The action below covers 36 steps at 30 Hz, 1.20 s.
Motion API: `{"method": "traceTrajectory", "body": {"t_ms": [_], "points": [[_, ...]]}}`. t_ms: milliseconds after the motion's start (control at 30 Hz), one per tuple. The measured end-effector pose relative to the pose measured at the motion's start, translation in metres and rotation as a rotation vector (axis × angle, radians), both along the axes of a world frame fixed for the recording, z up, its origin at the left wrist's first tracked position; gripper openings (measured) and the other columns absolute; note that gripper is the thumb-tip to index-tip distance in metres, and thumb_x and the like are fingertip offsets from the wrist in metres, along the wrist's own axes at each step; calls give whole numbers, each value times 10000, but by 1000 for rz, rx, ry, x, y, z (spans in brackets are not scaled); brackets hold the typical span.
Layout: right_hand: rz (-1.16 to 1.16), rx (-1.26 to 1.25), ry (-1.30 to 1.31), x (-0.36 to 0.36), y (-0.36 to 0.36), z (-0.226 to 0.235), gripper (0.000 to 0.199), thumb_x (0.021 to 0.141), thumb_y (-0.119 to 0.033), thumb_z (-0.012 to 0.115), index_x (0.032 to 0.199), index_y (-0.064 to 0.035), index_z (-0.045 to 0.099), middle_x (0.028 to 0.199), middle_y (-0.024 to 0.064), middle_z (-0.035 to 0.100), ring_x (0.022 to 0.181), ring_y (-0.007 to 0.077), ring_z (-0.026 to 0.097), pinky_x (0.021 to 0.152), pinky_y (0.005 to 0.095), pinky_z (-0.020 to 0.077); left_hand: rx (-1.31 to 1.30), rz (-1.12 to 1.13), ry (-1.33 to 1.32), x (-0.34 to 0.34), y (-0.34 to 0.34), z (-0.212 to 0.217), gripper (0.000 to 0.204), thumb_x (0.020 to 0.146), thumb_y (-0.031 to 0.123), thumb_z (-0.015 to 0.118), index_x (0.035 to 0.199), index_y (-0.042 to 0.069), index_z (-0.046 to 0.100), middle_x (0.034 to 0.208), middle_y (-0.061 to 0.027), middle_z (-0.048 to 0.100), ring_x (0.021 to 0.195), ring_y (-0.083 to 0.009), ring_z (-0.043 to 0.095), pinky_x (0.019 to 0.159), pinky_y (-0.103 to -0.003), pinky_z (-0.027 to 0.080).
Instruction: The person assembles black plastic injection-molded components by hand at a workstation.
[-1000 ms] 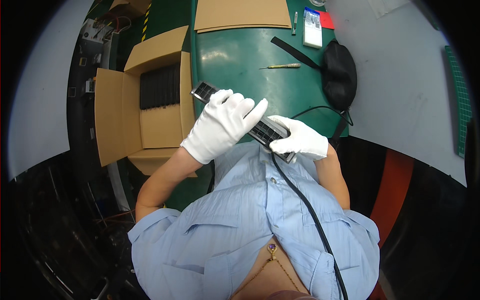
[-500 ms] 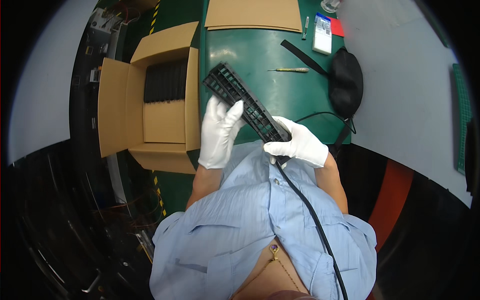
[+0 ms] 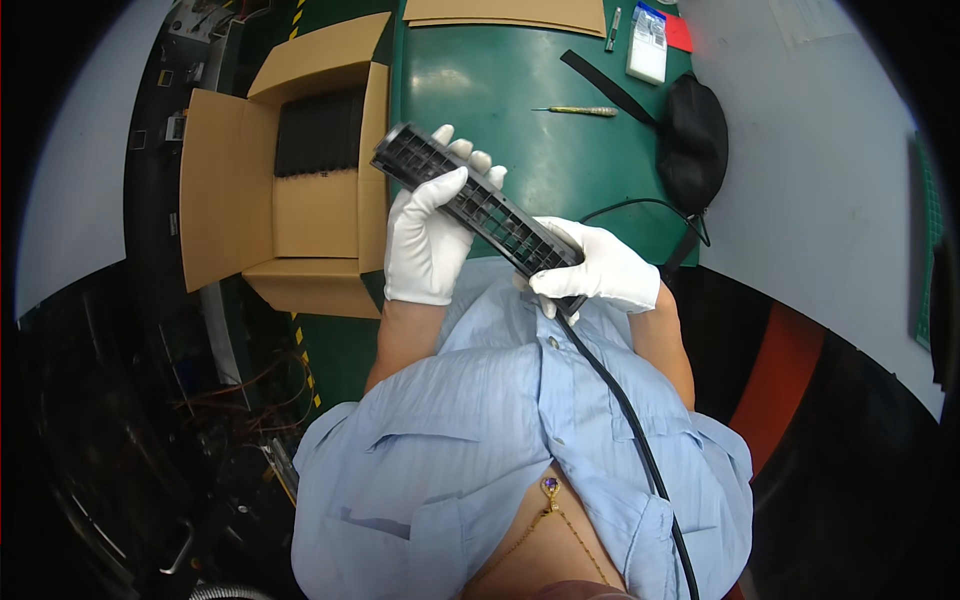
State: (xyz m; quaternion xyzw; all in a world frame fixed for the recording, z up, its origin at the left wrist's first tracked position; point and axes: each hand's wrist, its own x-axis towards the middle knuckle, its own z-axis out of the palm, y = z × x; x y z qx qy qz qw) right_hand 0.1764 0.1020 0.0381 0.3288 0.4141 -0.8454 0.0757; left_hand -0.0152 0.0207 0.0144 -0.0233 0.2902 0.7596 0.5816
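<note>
A long black plastic frame (image 3: 492, 213) with a grid of slots is held slantwise in front of my body, its upper end toward the left. My white-gloved left hand (image 3: 425, 245) is closed around its upper part, thumb across the front and fingertips showing past the far edge. The lower end is gripped by my white-gloved right hand (image 3: 612, 268), thumb on top and fingertips below. A black cable (image 3: 632, 425) hangs near that lower end and runs down over my shirt; whether it is joined to the frame is hidden.
An open cardboard box (image 3: 218, 190) with black ribbed parts (image 3: 320, 132) stands left of the green table (image 3: 490, 90). On the table lie cardboard sheets (image 3: 505, 12), a thin-tipped hand tool (image 3: 580, 111), a pen (image 3: 613, 30), a white pack (image 3: 647, 55) and a black pouch (image 3: 693, 140).
My left hand has closed around the frame's upper part, its fingers now reaching past the far edge. The frame's upper end has shifted left and turned somewhat. My right hand keeps its grip.
</note>
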Motion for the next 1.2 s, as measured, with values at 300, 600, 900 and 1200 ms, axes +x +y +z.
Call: {"method": "traceTrajectory", "body": {"t_ms": [300, 600, 900, 1200], "points": [[-148, 76, 100, 19, -7, -1, 894, 790, -115, 827, 1512, 17, 316, 1302, 136, 555, 853, 126, 643, 670, 272, 587, 75, 62, -41, -1, 0, -5, 494, 881, -78, 551, 1359, -5, 449, 1127, -104, 587, 1110, -247, 570, 1112, -469, 427], [-193, 4, 85, 24, -8, -5, 893, 792, -112, 830, 1514, 15, 320, 1357, 145, 536, 914, 140, 640, 734, 284, 582, 111, 38, 8, 3, -2, -2, 563, 847, -87, 541, 1390, -2, 421, 1147, -99, 589, 1126, -248, 558, 1141, -470, 389], [-259, 32, 114, 26, -9, -11, 899, 752, -88, 848, 1500, 4, 358, 1126, 157, 655, 908, 198, 689, 727, 308, 590, 149, 39, -39, 2, -1, -2, 547, 838, -108, 528, 1368, -10, 434, 1134, -109, 587, 1135, -265, 548, 1157, -465, 373], [-272, 74, 156, 27, -12, -13, 941, 743, -102, 866, 1511, 7, 334, 1235, 170, 605, 943, 198, 688, 749, 305, 587, 181, 27, -56, 1, -3, -5, 551, 823, -120, 532, 1353, -4, 443, 1118, -106, 593, 1133, -259, 550, 1160, -467, 362]]}}
